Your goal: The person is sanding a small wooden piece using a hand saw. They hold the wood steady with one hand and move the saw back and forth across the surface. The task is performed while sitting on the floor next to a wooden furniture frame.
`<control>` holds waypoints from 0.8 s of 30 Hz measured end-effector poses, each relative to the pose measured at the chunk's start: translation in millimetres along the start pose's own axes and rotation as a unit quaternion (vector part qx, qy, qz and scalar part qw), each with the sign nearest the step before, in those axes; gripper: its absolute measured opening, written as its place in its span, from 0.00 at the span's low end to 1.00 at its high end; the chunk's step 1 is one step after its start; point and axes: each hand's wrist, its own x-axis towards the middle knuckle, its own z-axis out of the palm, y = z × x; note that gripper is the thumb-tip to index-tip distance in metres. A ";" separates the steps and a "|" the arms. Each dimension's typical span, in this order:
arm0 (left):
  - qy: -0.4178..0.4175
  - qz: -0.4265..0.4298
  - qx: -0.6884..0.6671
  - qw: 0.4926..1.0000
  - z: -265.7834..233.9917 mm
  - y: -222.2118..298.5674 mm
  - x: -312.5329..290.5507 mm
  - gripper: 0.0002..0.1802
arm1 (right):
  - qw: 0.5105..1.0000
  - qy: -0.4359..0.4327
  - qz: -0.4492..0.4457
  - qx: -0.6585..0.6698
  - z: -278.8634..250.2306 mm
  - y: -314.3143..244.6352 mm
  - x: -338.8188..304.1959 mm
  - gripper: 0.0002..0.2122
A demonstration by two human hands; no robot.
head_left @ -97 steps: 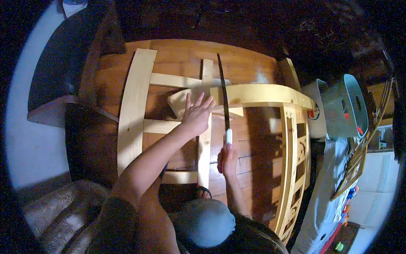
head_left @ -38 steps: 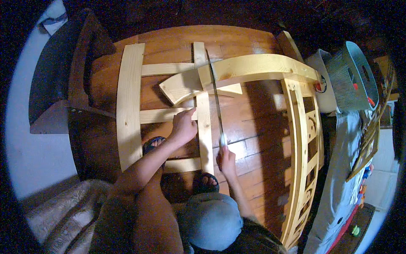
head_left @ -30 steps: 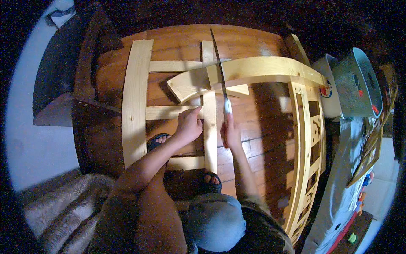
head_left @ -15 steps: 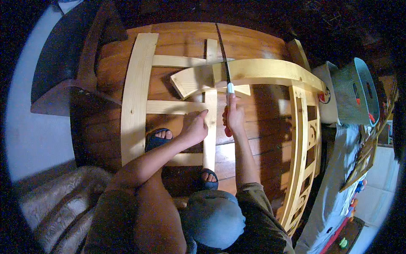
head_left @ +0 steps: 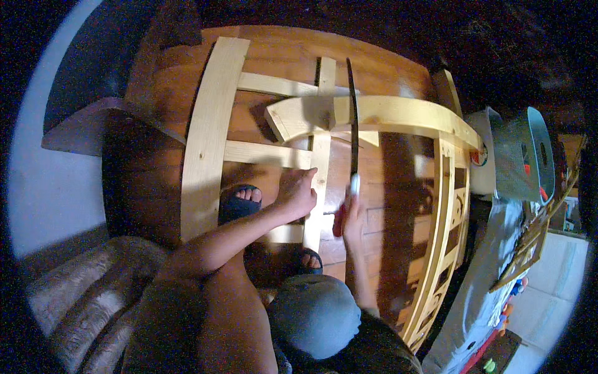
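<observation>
My right hand [head_left: 353, 218] is closed around the red-and-white handle of a handsaw [head_left: 354, 146]. Its dark blade points away from me and crosses a thick pale wooden board [head_left: 398, 115]; whether the teeth sit in a cut I cannot tell. My left hand [head_left: 298, 194] is curled at the left edge of a long wooden slat [head_left: 320, 156], its fingertips against the wood. That slat is joined by crosspieces to a wider plank [head_left: 212, 124], and the thick board lies across it. Some fingers of the left hand are hidden.
Sandalled feet [head_left: 241, 202] stand among the frame's crosspieces on a wood floor. A slatted wooden panel [head_left: 430, 249] stands at right, with a teal basket [head_left: 526, 156] beyond. A rounded grey-blue cloth shape [head_left: 314, 315] lies between my arms. A patterned brown cushion [head_left: 87, 299] is at lower left.
My right hand has drawn the saw back toward me, so its handle sits farther from the thick board. My left hand stays at the slat. The whole view has shifted slightly.
</observation>
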 end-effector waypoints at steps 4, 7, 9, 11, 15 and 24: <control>0.005 -0.004 -0.024 1.000 23.6 -7.8 -3.5 0.24 | 0.994 -0.010 0.074 -0.074 35.4 -78.8 48.5 0.25; -0.008 -0.019 -0.058 0.998 30.5 -16.2 -6.8 0.24 | 0.998 -0.028 0.050 -0.025 29.6 -69.4 35.8 0.25; -0.028 -0.013 -0.020 0.999 12.0 -0.6 -4.7 0.25 | 0.997 -0.047 0.056 -0.019 3.0 -31.4 5.1 0.24; -0.017 0.011 0.032 0.999 -10.0 7.0 -3.4 0.25 | 0.997 -0.047 0.060 -0.005 -16.4 -1.6 -38.4 0.22; -0.032 -0.011 -0.020 0.999 -4.9 13.3 -4.0 0.25 | 0.992 -0.086 0.087 -0.033 -30.3 -18.8 -50.8 0.26; -0.120 -0.028 -0.149 0.981 80.6 -45.0 -51.3 0.26 | 0.916 -0.298 0.245 -0.107 -59.8 -66.9 -33.8 0.33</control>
